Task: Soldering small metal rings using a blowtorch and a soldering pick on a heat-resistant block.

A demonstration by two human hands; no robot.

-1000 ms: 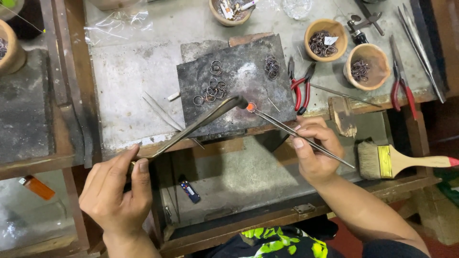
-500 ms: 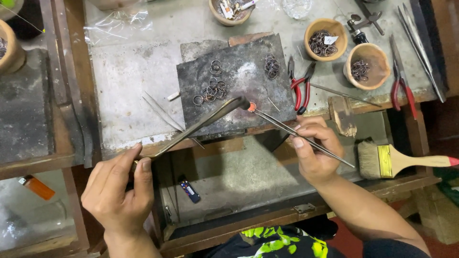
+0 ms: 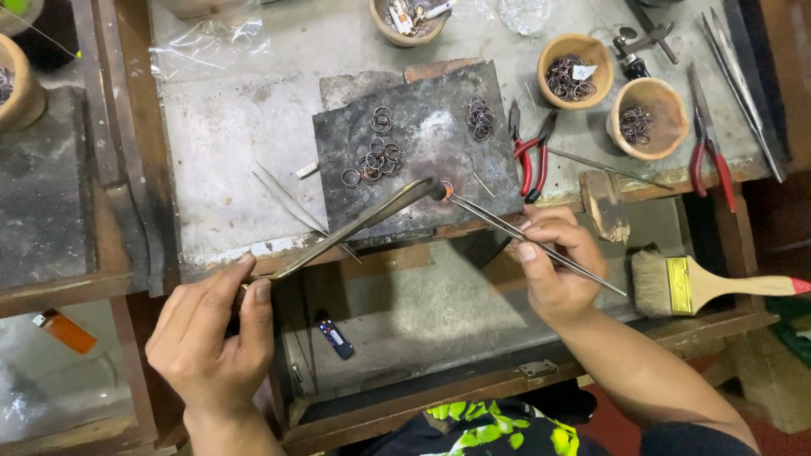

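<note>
left hand (image 3: 211, 338): closed on the rear end of a long metal blowpipe torch (image 3: 355, 226), thumb and fingers pinched round the stem, off the front edge of the bench (image 3: 245, 169).
right hand (image 3: 553, 266): closed on a pair of long tweezers (image 3: 528, 241), pinch grip near mid-length, tips aimed up-left.
workpiece: small metal ring (image 3: 447, 188), glowing orange, on the dark soldering block (image 3: 422, 143) near its front edge. Torch nozzle and tweezer tips meet right at it.
handling, our read: the ring is very light and stiff, and hot now, so we keep fingers off. We hold it by the rim with the tweezer tips only. A light nudge would likely skate it across the block.
tool grip: both tools are slim and rigid. Holding far back gives reach but magnifies any shake at the tip.
nearby: loose rings (image 3: 376, 156) piled on the block's left half, a second cluster (image 3: 481, 116) near its back right corner. Red-handled pliers (image 3: 530, 156) touch the block's right edge. Clay bowls of rings (image 3: 577, 72) sit at the back right of the bench, a paintbrush (image 3: 701, 285) at the front right.
vs half a second ago: the torch, tweezers and glow sit where they were. We see both hands keep the same grips, with the left hand shifted only a hair.
</note>
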